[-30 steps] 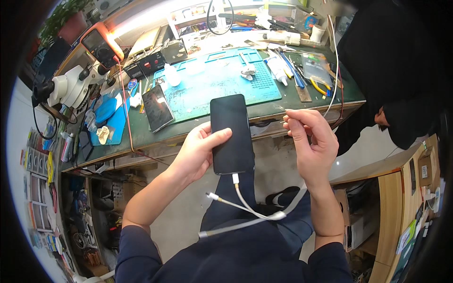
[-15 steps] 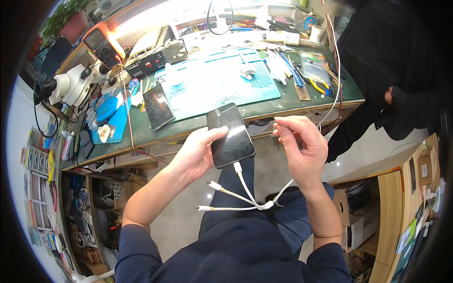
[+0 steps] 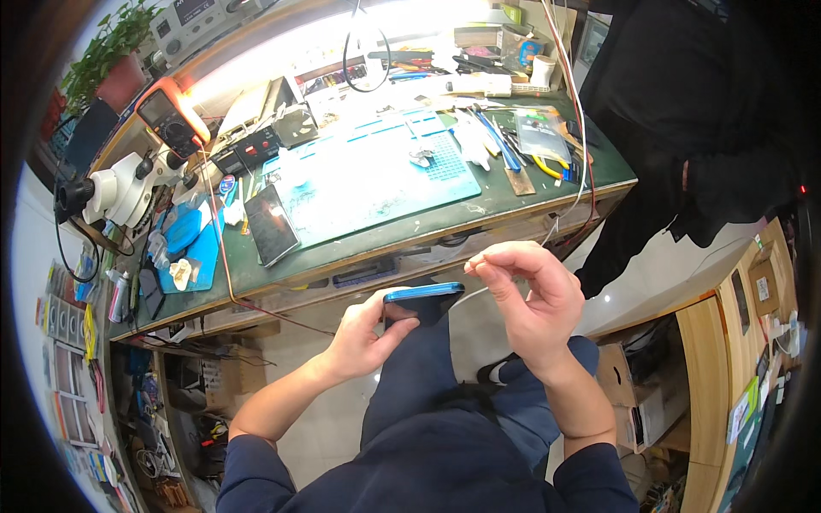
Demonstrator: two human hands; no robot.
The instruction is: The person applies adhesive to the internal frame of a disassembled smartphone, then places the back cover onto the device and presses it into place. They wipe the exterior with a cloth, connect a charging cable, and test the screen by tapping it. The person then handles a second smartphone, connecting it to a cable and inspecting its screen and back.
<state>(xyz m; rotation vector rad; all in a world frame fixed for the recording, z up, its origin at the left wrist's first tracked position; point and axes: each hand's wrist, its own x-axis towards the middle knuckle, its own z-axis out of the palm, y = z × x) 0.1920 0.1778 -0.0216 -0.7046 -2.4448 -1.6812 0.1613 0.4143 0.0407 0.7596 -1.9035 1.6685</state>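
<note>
My left hand [image 3: 366, 342] grips a smartphone [image 3: 425, 294] with a blue edge, over my lap. The phone is tipped so that its narrow side faces up and its dark screen slants away below. To its right, apart from it, my right hand [image 3: 534, 291] has thumb and forefinger pinched together; whatever is between them is too small to name. A white cable [image 3: 472, 296] shows in part between the phone and my right hand. On the bench by the mat's left edge lies a second dark phone [image 3: 272, 226].
A green workbench [image 3: 359, 248] carries a light-blue repair mat [image 3: 428, 198]. A microscope [image 3: 120, 188] and an orange multimeter [image 3: 174, 118] stand at left; pliers [image 3: 548, 168] and other tools lie at right. A person in black [image 3: 684, 128] stands at the far right.
The phone has been tilted up onto view of its edge and sits lower. The white multi-plug cable no longer hangs from its lower end. My right hand has shifted slightly left, still pinched.
</note>
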